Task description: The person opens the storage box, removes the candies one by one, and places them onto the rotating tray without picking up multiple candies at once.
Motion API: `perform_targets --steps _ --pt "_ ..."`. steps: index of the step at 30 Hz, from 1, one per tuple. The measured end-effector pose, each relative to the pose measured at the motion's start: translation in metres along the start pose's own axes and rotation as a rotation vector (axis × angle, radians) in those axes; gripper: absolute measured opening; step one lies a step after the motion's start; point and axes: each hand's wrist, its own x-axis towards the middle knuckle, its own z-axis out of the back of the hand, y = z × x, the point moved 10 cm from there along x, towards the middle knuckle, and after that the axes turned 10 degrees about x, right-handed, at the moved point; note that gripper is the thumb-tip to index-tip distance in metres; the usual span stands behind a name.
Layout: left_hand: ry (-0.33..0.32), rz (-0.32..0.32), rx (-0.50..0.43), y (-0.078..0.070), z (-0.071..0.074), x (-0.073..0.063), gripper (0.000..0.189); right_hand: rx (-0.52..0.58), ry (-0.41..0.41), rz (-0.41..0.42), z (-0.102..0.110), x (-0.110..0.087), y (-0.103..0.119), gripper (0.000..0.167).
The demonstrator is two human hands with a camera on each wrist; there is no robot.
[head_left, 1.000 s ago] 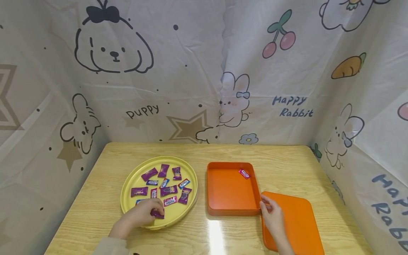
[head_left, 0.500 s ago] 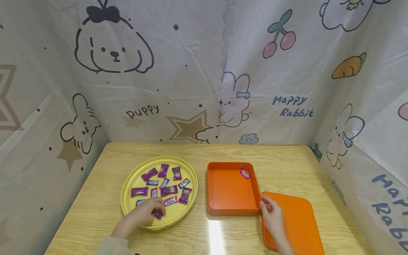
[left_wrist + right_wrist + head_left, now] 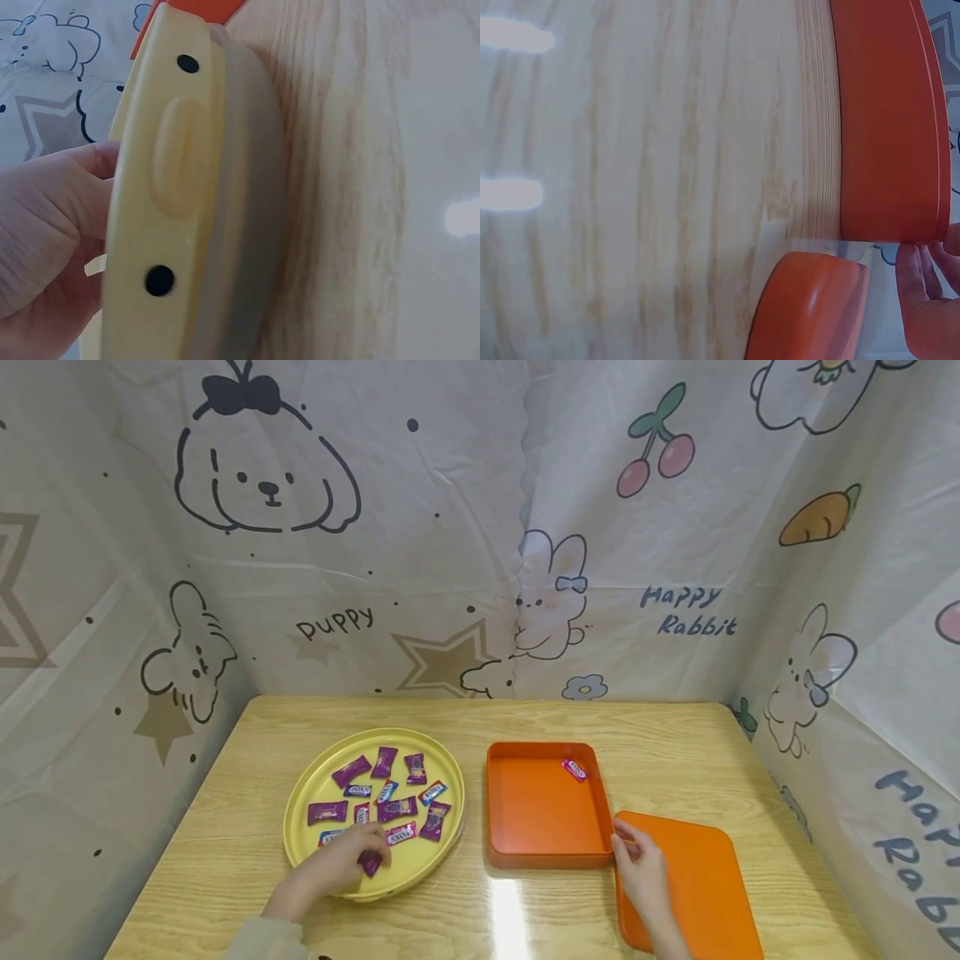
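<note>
My left hand point(image 3: 352, 857) reaches over the near rim of a round yellow tray point(image 3: 300, 852) and grips a purple-wrapped candy point(image 3: 370, 862) with curled fingers. Several more purple candies point(image 3: 327, 811) and small blue or pink wrapped ones point(image 3: 401, 833) lie spread on the tray. In the left wrist view the tray's side hides my fingertips and the candy. My right hand point(image 3: 641, 863) touches the near right corner of an open orange box point(image 3: 547, 860) with its fingertips. One pink candy point(image 3: 575, 769) lies in the box's far right corner.
A flat orange lid point(image 3: 701, 885) lies right of the box, partly under my right forearm. The wooden table point(image 3: 480, 718) ends at a printed cloth backdrop point(image 3: 450, 527) behind and at both sides.
My left hand has shifted very slightly right, and the purple candy in its fingers has tilted from lying flat to slanting. My right hand and the box have stayed in place.
</note>
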Motion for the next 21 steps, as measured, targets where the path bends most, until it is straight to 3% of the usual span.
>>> perform_targets --steps 4,9,16,21 --pt "-0.003 -0.027 0.000 -0.007 0.008 0.005 0.049 0.003 -0.007 0.013 0.000 0.000 0.001 0.027" --pt "-0.058 -0.078 0.064 -0.024 0.026 0.022 0.044 0.006 -0.007 0.009 0.001 0.000 0.001 0.026" --pt "-0.104 -0.152 0.234 -0.061 0.043 0.065 0.067 -0.003 0.004 -0.018 0.000 0.001 -0.002 0.028" --pt "-0.093 -0.216 0.390 -0.089 0.038 0.101 0.076 0.009 0.004 -0.027 0.000 0.000 0.000 0.028"
